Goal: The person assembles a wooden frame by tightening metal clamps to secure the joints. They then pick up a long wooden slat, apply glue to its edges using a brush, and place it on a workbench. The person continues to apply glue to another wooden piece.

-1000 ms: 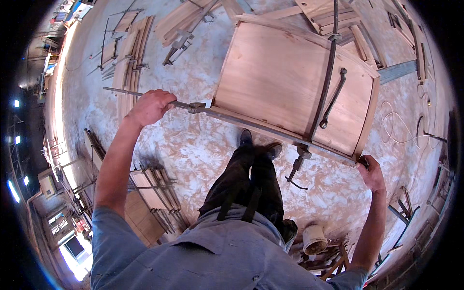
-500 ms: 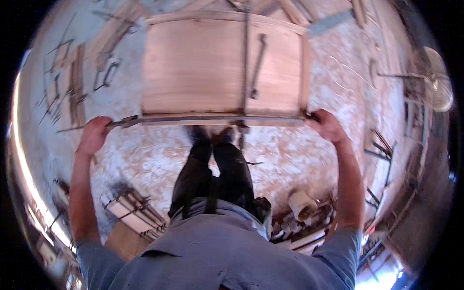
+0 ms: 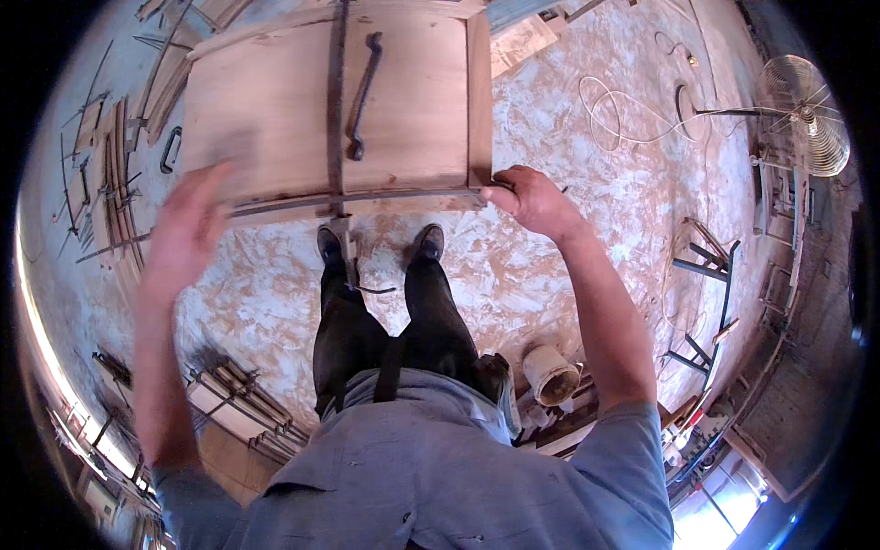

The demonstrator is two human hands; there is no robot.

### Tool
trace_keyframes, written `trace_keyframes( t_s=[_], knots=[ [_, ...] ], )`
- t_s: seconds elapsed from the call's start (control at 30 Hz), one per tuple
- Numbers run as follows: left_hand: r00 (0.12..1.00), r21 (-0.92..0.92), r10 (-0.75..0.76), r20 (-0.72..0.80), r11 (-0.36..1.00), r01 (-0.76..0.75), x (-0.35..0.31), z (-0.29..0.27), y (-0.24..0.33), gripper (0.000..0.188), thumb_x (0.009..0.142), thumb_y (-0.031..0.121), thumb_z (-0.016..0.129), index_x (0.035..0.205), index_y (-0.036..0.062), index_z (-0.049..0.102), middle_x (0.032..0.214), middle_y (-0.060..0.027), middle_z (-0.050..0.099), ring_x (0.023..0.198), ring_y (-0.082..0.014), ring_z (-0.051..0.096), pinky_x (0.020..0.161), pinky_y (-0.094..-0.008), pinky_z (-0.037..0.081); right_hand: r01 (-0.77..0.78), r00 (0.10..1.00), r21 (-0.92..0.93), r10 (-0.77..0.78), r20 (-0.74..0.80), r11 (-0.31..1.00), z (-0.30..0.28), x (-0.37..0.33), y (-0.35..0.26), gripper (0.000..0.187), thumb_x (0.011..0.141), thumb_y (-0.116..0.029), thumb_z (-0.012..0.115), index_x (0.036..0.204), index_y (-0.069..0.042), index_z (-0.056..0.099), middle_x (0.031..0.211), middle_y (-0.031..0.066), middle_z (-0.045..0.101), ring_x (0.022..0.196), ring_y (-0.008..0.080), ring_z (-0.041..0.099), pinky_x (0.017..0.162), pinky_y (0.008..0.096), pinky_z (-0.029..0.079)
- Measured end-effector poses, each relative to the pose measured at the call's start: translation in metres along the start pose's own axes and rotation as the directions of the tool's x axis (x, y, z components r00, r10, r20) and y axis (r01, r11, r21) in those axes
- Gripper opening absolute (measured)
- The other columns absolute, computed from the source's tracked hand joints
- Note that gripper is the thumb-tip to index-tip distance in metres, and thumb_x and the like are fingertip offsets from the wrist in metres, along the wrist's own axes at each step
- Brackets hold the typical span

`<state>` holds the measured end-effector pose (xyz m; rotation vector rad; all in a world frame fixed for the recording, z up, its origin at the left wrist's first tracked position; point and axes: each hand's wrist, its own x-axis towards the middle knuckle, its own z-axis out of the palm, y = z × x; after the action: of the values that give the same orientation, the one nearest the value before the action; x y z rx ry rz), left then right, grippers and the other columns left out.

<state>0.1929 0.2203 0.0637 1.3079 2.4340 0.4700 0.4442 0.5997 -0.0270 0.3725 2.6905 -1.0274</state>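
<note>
A framed wooden panel (image 3: 266,119) lies in front of me. One long metal bar clamp (image 3: 394,194) runs along its near edge and sticks out past its left side. A second bar clamp (image 3: 336,101) crosses the panel from near to far, its screw handle hanging over the near edge. On the panel rests a dark double-ended wrench (image 3: 365,96). My right hand (image 3: 536,203) is closed on the near clamp's end at the panel's right corner. Smeared by motion, my left hand (image 3: 188,229) is over the near left corner; its fingers are unclear.
Several clamps and wooden strips (image 3: 117,174) lie on the floor at left. A white bucket (image 3: 550,374) stands near my right side, beside wood offcuts. At right are a pale cable (image 3: 610,115), a caged fan (image 3: 807,115) and a dark metal frame (image 3: 720,275).
The panel and clamps now appear farther left in view. My left hand has come away from the near clamp's left end, toward the panel. My right hand stays at the right corner.
</note>
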Motion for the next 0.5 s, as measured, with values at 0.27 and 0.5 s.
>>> trace_keyframes(
  t_s=[0.27, 0.5],
  knots=[
    [0.977, 0.11, 0.155, 0.144, 0.979, -0.171, 0.093, 0.156, 0.145, 0.023, 0.086, 0.025, 0.062, 0.101, 0.0064, 0.059, 0.094, -0.0134, 0.062, 0.092, -0.0314, 0.063, 0.076, -0.044, 0.051, -0.045, 0.987, -0.074, 0.056, 0.148, 0.996, -0.004, 0.004, 0.005, 0.058, 0.089, -0.053, 0.054, 0.096, 0.003, 0.067, 0.093, 0.0257, 0.063, 0.093, 0.0403, 0.059, 0.084, 0.0438, 0.047],
    [0.979, 0.173, 0.145, 0.143, 0.97, -0.169, 0.1, 0.166, 0.146, 0.019, 0.088, 0.025, 0.061, 0.086, 0.006, 0.058, 0.083, -0.0115, 0.063, 0.08, -0.0317, 0.065, 0.065, -0.044, 0.052, 0.244, 0.909, 0.073, -0.202, -0.364, 0.967, -0.02, -0.031, -0.014, 0.033, 0.089, -0.028, 0.063, 0.103, 0.002, 0.064, 0.1, 0.021, 0.064, 0.096, 0.037, 0.061, 0.085, 0.04, 0.05]
  ],
)
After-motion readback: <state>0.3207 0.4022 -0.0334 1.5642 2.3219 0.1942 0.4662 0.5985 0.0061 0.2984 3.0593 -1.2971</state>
